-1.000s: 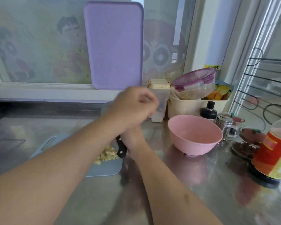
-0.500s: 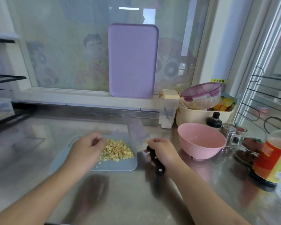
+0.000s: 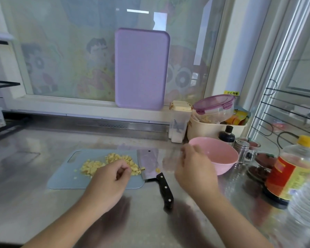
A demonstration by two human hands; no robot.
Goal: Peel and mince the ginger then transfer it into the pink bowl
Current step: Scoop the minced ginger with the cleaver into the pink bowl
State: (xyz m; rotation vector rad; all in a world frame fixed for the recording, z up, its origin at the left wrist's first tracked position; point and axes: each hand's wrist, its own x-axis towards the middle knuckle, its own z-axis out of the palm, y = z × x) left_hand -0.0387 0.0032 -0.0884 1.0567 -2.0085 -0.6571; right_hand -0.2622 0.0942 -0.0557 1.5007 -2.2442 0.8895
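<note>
a person's two bare forearms reach in from the near edge over a shiny metal worktop (image 3: 43, 203). a pale blue cutting board (image 3: 64, 178) lies flat left of centre, with a heap of small yellow minced ginger (image 3: 100, 162) spread across its far half. the left hand (image 3: 107, 181) rests at the near edge of that heap, its grip curled together with thumb and fingertips pinched close at the pieces; whether any ginger is caught in it cannot be told. a cleaver (image 3: 149, 163) lies flat with its blade over the board's right edge and a few ginger bits against it, its black handle (image 3: 166, 190) pointing toward the near side on the bare worktop, touched by neither hand. the right hand (image 3: 195, 169) hovers right of the cleaver, just left of the pink bowl (image 3: 222, 158), its grip loosely apart and holding nothing. the bowl stands upright and looks empty. far behind, a purple board (image 3: 141, 68) leans upright against the window. a clear bottle with a yellow cap (image 3: 293, 169) stands at the right.
</note>
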